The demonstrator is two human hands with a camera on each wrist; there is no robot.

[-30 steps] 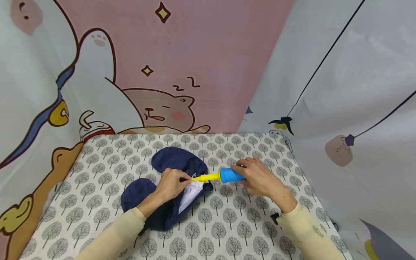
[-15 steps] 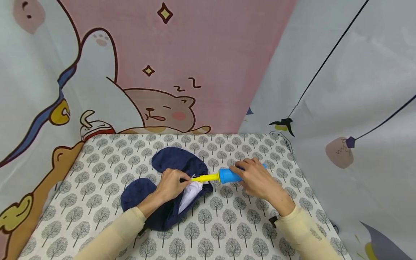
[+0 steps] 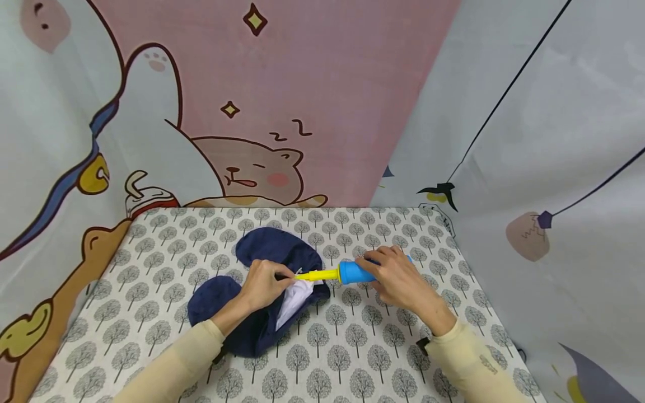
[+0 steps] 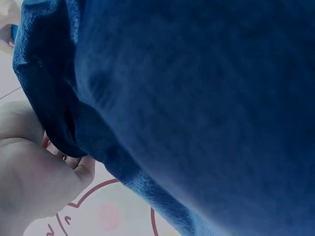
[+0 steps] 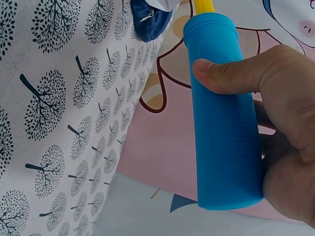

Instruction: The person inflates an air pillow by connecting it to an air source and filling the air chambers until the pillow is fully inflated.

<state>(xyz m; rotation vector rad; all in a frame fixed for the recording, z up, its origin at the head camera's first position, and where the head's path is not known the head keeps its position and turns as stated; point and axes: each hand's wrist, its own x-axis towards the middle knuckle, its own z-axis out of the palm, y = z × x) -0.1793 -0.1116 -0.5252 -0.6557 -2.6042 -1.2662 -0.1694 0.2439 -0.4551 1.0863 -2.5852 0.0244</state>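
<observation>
A navy plush U-shaped neck pillow (image 3: 274,246) lies on the table, its cover unzipped and a white inner lining (image 3: 293,305) showing. My left hand (image 3: 264,284) pinches at the tip of a yellow nozzle (image 3: 322,275), right over the opening. That nozzle belongs to a blue hand pump (image 5: 221,137), which my right hand (image 3: 400,280) grips around its barrel, thumb along one side. In the left wrist view the navy fabric (image 4: 197,98) fills most of the frame and hides the nozzle; part of the left hand (image 4: 44,172) shows at the left.
A white cloth with a tree print (image 3: 353,347) covers the table. Cartoon-printed curtains (image 3: 322,84) stand behind it and on both sides. A zipper pull (image 5: 147,16) hangs at the edge of the navy cover.
My right hand and the pump have shifted very slightly left, and more of the pump's blue far end shows past the fingers. The left hand keeps its place at the nozzle tip.
</observation>
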